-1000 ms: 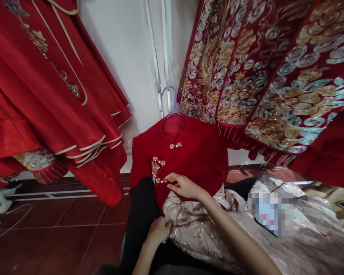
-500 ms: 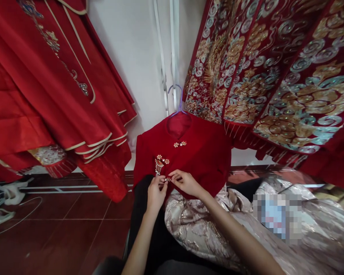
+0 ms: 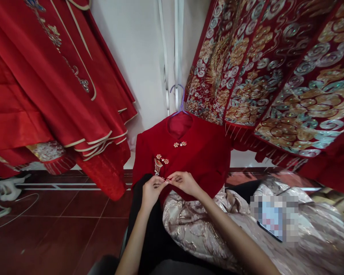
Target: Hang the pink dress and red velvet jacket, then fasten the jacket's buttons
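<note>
A dark red short-sleeved top (image 3: 200, 152) hangs from a purple hanger (image 3: 182, 105), its lower part reaching my lap. At its neck sits a beaded flower frog button (image 3: 180, 144). A jewelled brooch-like ornament with hanging beads (image 3: 158, 164) is on its left front. My left hand (image 3: 153, 191) pinches one end of another beaded frog button (image 3: 166, 180) near the hem. On the other end, the fingers of my right hand (image 3: 186, 184) are closed. My fingertips hide most of this button.
Red garments with pale piping (image 3: 103, 107) hang at the left. A red skirt with gold and silver embroidery (image 3: 246, 76) hangs at the right. Shiny pale brocade fabric (image 3: 195, 225) covers my lap, bearing a blurred phone-like object (image 3: 271, 221). Cables and white items lie on the tiled floor (image 3: 65, 236).
My left hand has turned slightly and shifted a little left, its fingers still at the frog button. The right hand has barely moved. The view has shifted slightly.
</note>
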Tool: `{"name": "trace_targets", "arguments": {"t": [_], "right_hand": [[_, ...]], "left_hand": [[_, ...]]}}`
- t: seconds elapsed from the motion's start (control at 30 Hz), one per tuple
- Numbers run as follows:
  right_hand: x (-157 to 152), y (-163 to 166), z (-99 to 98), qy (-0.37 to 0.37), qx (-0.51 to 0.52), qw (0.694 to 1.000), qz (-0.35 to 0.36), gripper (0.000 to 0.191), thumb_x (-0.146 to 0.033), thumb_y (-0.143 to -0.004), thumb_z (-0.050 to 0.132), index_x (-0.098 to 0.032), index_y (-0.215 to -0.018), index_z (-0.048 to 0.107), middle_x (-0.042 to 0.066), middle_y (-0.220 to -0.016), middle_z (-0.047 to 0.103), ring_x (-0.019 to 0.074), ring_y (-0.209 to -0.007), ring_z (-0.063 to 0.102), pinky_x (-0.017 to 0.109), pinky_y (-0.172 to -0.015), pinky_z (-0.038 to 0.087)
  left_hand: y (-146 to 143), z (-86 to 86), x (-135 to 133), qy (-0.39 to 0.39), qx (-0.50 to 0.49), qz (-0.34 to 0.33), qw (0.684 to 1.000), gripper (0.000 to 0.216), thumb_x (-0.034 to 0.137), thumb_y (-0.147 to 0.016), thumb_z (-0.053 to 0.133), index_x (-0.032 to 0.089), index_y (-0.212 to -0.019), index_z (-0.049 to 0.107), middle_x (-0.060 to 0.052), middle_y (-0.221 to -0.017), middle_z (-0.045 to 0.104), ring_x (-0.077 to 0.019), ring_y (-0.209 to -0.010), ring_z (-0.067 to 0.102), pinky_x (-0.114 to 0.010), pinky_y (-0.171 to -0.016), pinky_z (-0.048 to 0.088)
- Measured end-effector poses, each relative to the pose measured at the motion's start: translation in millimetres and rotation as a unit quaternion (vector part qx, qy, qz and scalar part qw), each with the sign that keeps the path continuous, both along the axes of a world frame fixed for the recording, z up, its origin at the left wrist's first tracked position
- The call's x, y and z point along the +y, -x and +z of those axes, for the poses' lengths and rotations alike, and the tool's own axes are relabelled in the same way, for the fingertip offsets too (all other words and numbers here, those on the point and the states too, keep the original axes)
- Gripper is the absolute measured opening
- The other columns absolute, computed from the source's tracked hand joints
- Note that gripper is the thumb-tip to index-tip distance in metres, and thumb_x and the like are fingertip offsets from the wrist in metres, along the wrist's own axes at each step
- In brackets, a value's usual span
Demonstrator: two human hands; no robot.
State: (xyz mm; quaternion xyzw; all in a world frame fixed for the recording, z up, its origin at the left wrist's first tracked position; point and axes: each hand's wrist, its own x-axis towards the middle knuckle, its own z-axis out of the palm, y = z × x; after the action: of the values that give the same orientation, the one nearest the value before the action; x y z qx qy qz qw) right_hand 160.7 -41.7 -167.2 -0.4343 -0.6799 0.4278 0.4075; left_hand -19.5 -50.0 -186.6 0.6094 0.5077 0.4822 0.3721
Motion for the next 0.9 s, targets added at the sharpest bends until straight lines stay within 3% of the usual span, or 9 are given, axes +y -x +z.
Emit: {"name": "trace_targets", "arguments": {"t": [0.17, 0.3, 0.43, 0.6, 0.9], "right_hand": [[0.5, 1.3, -0.1, 0.008, 0.001, 1.000, -0.011, 0.024, -0.033, -0.077, 0.066, -0.016, -0.092, 0.071, 0.007, -0.085, 0.073, 0.0180, -0.078, 0.068, 0.030, -0.073, 0.054], [-2.7, -14.2, 18.6, 0.058, 0.015, 0.994, 0.093, 0.024, -0.032, -0.073, 0.070, -0.014, -0.090, 0.070, 0.006, -0.081, 0.071, 0.0162, -0.076, 0.066, 0.029, -0.076, 0.052], [-12.6, -36.0, 50.7, 0.120, 0.027, 0.972, 0.199, 0.026, -0.031, -0.071, 0.073, -0.014, -0.090, 0.069, 0.005, -0.082, 0.071, 0.0131, -0.072, 0.064, 0.028, -0.075, 0.050], [-20.0, -43.3, 67.7, 0.123, 0.028, 0.972, 0.196, 0.024, -0.032, -0.072, 0.073, -0.015, -0.089, 0.069, 0.004, -0.084, 0.071, 0.0128, -0.075, 0.064, 0.029, -0.077, 0.050], [-20.2, -37.1, 65.6, 0.114, 0.027, 0.973, 0.199, 0.028, -0.037, -0.072, 0.072, -0.015, -0.089, 0.069, 0.005, -0.083, 0.071, 0.0151, -0.076, 0.065, 0.032, -0.078, 0.051]], "left_hand": [[-4.2, 6.7, -2.8, 0.032, -0.084, 0.009, 0.996, 0.026, 0.036, -0.063, 0.078, 0.015, -0.070, 0.065, -0.002, -0.066, 0.068, -0.0136, -0.061, 0.063, -0.024, -0.062, 0.051], [-7.3, 17.3, 3.2, 0.089, -0.142, 0.002, 0.986, 0.032, 0.044, -0.067, 0.074, 0.014, -0.075, 0.069, -0.004, -0.068, 0.069, -0.0149, -0.061, 0.064, -0.025, -0.057, 0.052], [-15.4, 28.6, 22.6, 0.078, -0.232, 0.030, 0.969, 0.038, 0.044, -0.068, 0.074, 0.014, -0.091, 0.070, -0.007, -0.088, 0.073, -0.0173, -0.079, 0.068, -0.030, -0.078, 0.054], [-27.0, 43.5, 36.3, 0.133, -0.365, 0.015, 0.921, 0.037, 0.038, -0.068, 0.076, 0.012, -0.093, 0.070, -0.012, -0.098, 0.072, -0.0164, -0.087, 0.068, -0.032, -0.091, 0.049], [-31.8, 44.1, 43.0, 0.135, -0.319, 0.026, 0.938, 0.039, 0.040, -0.060, 0.078, 0.012, -0.087, 0.070, -0.013, -0.100, 0.072, -0.0172, -0.085, 0.068, -0.028, -0.077, 0.051]]}}
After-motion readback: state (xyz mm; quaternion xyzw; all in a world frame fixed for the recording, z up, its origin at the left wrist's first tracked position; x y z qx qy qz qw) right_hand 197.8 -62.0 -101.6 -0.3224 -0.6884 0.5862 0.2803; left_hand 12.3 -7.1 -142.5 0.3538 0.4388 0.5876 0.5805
